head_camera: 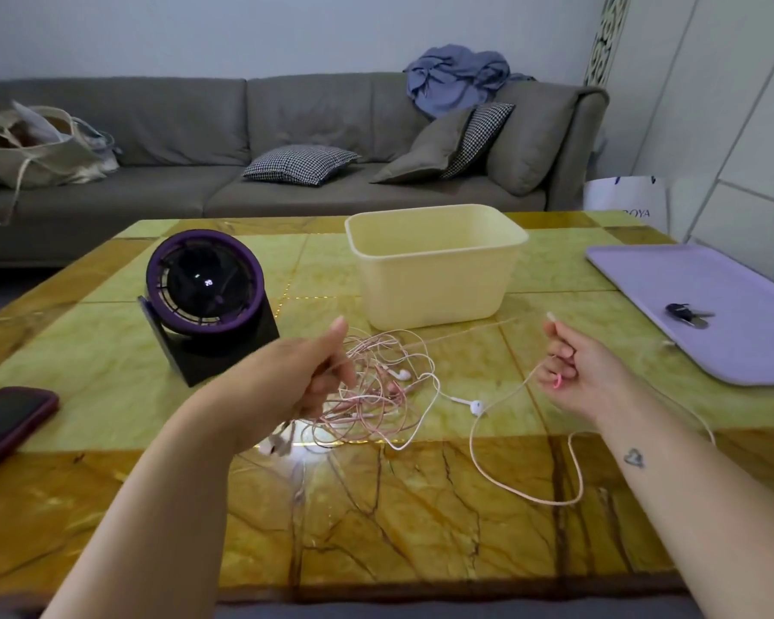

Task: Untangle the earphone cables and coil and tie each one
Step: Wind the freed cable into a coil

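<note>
A tangle of pink and white earphone cables (376, 395) lies in the middle of the marble table (376, 529). My left hand (305, 377) grips the left side of the tangle, thumb up, and lifts part of it off the table. My right hand (577, 364) has its fingers curled round one pink cable (528, 382), which runs taut from the tangle to it and trails in a loop (573, 475) on the table. A white earbud (475, 406) lies between the two hands. Two more earbuds (273, 445) hang below my left wrist.
A cream plastic tub (434, 265) stands behind the tangle. To its left is a purple desk fan (206, 288). A lilac tray (711, 306) with keys (686, 314) is at the right edge, a dark phone (5, 422) at the left edge. A grey sofa (242, 163) is beyond.
</note>
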